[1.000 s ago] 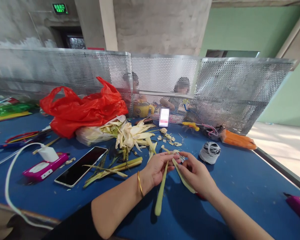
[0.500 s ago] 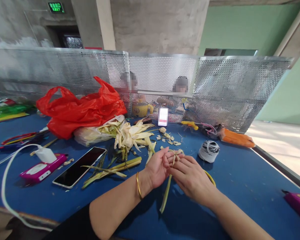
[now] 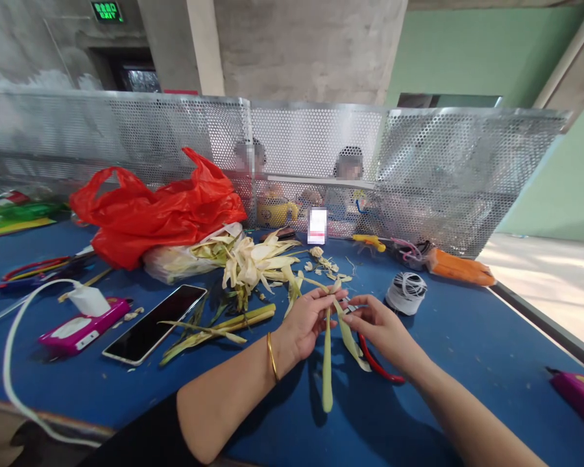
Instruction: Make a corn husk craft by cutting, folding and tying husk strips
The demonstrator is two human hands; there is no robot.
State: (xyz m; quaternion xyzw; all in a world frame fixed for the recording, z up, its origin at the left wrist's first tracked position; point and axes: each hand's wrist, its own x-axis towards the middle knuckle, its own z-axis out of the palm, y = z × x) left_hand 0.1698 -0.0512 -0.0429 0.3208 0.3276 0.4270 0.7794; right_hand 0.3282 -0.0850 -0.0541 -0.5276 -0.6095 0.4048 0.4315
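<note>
My left hand (image 3: 307,321) pinches pale green corn husk strips (image 3: 327,370) near their upper ends. One narrow folded strip hangs straight down below the fingers. A wider husk leaf (image 3: 350,340) slants down to the right. My right hand (image 3: 377,327) has its thumb and fingertips closed on this leaf's upper part, close to the left fingers. Beneath my right hand lies a tool with a curved red handle (image 3: 379,364); its other end is mostly hidden. A spool of white and dark thread (image 3: 406,294) stands beyond my right hand.
Loose husks (image 3: 253,263) lie ahead, before a red plastic bag (image 3: 160,211). A phone (image 3: 156,324), a magenta power strip (image 3: 85,326) and husk stalks (image 3: 219,332) are at left. A perforated metal screen (image 3: 316,143) borders the table; two people sit behind it.
My hands have moved apart from their close overlap. The husk strips now spread into two hanging pieces. A red handle shows beneath my right hand, where a yellow curve showed before.
</note>
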